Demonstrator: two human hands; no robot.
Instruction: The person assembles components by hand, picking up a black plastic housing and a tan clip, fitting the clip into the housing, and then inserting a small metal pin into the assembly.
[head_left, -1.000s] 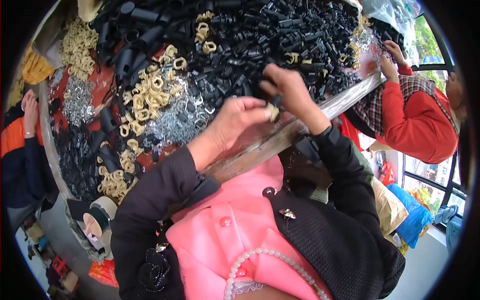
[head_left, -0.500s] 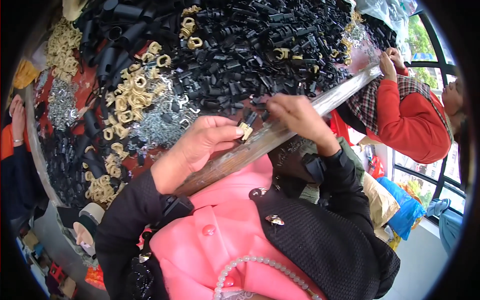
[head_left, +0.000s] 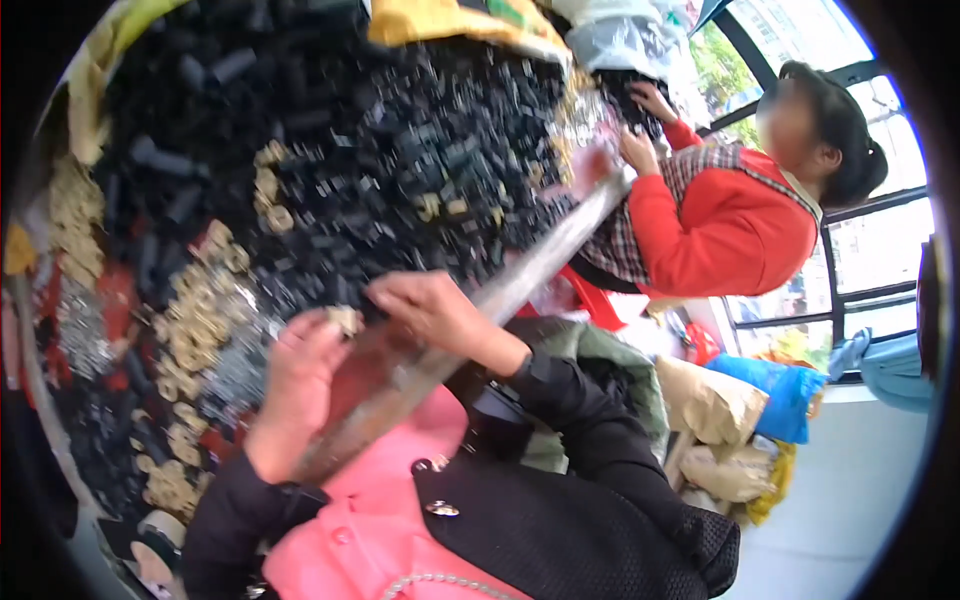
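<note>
My left hand [head_left: 302,368] pinches a small cream-coloured plastic piece [head_left: 345,320] between thumb and fingertips, above the table's near edge. Just to its right, my right hand [head_left: 432,312] has its fingers curled together, their tips close to the piece. Motion blur hides whether anything sits in them. Beyond both hands spreads a broad heap of black plastic parts [head_left: 430,130]. Left of my left hand lie many cream ring-shaped pieces [head_left: 195,320], beside a patch of small silvery metal parts [head_left: 235,365].
A worn wooden rail [head_left: 535,268] runs along the near table edge. At the right, a person in red sleeves [head_left: 690,235] handles parts at the same table. A blue bag [head_left: 770,392] and brown sacks [head_left: 710,398] stand below the windows. A yellow sack [head_left: 450,25] lies at the far side.
The view has swung right, so the table and both hands appear farther left. My right fingertips have come closer to the cream piece in my left hand.
</note>
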